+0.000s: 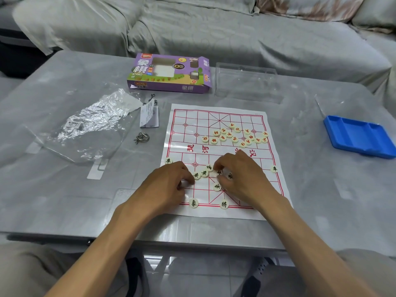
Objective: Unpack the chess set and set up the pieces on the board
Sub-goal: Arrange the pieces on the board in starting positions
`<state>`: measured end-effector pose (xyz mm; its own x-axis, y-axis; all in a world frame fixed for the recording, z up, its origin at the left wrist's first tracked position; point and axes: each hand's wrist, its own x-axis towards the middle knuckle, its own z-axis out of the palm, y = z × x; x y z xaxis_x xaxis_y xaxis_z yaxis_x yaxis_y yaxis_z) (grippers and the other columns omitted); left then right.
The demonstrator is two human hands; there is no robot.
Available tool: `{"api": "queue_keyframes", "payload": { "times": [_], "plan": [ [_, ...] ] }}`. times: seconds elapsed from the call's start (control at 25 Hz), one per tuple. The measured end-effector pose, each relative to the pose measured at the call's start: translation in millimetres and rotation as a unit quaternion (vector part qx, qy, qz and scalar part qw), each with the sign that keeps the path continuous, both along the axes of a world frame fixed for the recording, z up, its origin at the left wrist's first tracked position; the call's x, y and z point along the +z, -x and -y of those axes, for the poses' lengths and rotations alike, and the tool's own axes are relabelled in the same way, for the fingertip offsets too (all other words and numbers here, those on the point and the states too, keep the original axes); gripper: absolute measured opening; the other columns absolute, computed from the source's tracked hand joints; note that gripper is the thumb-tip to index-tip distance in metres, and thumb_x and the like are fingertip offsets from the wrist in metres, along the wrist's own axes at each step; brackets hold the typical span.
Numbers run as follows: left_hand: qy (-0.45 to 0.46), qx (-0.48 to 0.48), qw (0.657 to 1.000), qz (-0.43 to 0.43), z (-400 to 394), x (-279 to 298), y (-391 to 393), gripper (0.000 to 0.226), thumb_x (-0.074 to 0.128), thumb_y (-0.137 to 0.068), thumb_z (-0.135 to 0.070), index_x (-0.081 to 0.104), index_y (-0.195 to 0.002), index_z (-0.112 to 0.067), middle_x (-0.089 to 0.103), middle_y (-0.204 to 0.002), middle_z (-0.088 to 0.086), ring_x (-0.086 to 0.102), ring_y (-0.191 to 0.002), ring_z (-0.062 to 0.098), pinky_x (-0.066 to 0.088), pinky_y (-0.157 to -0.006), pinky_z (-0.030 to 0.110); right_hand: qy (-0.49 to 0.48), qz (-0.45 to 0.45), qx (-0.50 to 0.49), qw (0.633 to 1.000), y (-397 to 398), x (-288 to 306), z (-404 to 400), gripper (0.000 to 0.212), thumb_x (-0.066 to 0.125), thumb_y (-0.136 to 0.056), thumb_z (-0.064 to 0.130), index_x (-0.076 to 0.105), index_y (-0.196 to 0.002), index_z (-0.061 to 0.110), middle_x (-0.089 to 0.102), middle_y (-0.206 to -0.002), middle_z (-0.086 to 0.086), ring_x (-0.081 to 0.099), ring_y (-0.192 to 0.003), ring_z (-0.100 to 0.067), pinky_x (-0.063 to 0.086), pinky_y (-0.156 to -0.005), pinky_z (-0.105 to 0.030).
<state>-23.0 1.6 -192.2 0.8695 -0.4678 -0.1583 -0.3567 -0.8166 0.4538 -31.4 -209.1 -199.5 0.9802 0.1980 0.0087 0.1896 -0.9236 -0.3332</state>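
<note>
Both hands (169,187) (240,179) seemingly pinching discs (203,173); purple box (169,72) reads "XIANG QI".

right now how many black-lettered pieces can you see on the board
10 black-lettered pieces: one each at the board's left and right edges, two on the near row, six clustered between the left hand and right hand; others may hide underneath.

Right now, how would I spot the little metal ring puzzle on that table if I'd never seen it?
Start at the paper chess board with red lines on the grey table. Look just off its left edge, below a small folded leaflet. The metal ring puzzle lies there alone: bent silver wire loops, unlike the round cream chess pieces.
</note>
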Motion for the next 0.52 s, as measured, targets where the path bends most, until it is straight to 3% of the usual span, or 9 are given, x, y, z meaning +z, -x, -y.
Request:
{"api": "queue_keyframes", "payload": {
  "times": [0.2, 0.4, 0.52],
  "plan": [
    [0.0, 0.0, 1.0, 0.0, 0.4, -1.0, -0.2, 0.033, 0.058, -0.089, -0.013, 0.068, -0.117, -0.029, 0.058, -0.119, -0.011, 0.057, -0.098, 0.011, 0.036, -0.073, 0.016, -0.01, -0.023, 0.016, 1.0, -0.6, 3.0, -0.1, 0.031, 0.061, -0.087, 0.021, 0.06, -0.116, 0.032, 0.061, -0.111, 0.016, 0.045, -0.101, -0.01, 0.036, -0.076, -0.024],
    [0.004, -0.002, 1.0, 0.002, -0.7, -4.0, -1.4, 0.032, 0.059, -0.089, -0.015, 0.068, -0.117, -0.03, 0.058, -0.118, -0.012, 0.056, -0.097, 0.01, 0.037, -0.073, 0.017, 0.001, -0.012, 0.01, 1.0, -0.9, 0.5, 1.8, 0.023, 0.062, -0.087, 0.031, 0.062, -0.11, 0.03, 0.062, -0.107, 0.013, 0.047, -0.101, -0.012, 0.044, -0.079, -0.028],
    [0.005, -0.002, 1.0, 0.004, -1.0, -4.3, -1.4, 0.033, 0.059, -0.089, -0.014, 0.068, -0.117, -0.03, 0.058, -0.118, -0.012, 0.055, -0.096, 0.009, 0.035, -0.071, 0.016, -0.005, -0.025, 0.008, 1.0, -2.0, 2.3, 1.7, 0.023, 0.061, -0.088, 0.026, 0.063, -0.111, 0.03, 0.064, -0.109, 0.013, 0.047, -0.101, -0.012, 0.046, -0.08, -0.029]
  ]
}}
